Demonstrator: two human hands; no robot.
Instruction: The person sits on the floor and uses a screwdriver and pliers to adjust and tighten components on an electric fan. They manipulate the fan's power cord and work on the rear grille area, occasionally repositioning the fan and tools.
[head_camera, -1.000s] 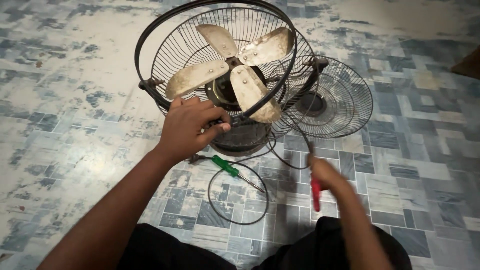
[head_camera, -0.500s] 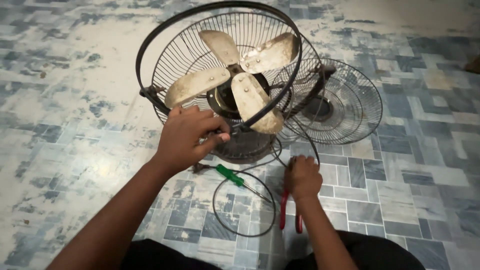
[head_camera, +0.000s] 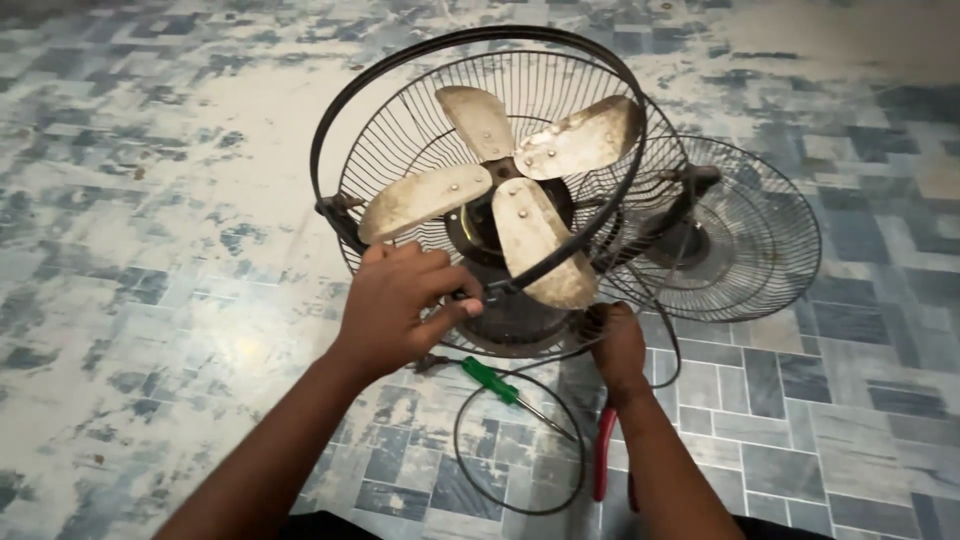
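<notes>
An old metal fan (head_camera: 500, 200) with dusty cream blades sits on the tiled floor, its rear wire guard and black ring around the blades. My left hand (head_camera: 400, 305) grips the lower edge of the guard and ring. My right hand (head_camera: 617, 345) is closed at the bottom right of the guard, touching the wires. Red-handled pliers (head_camera: 603, 460) lie on the floor beside my right forearm, out of my hand.
A green-handled screwdriver (head_camera: 490, 380) lies on the floor below the fan. A black cable (head_camera: 520, 450) loops around it. A second round wire grille (head_camera: 740, 230) leans behind the fan on the right. The floor has blue and white patterned tiles (head_camera: 150, 300).
My right hand has moved up from the floor to the fan's lower guard, leaving the red pliers on the tiles. My left hand has stayed on the guard.
</notes>
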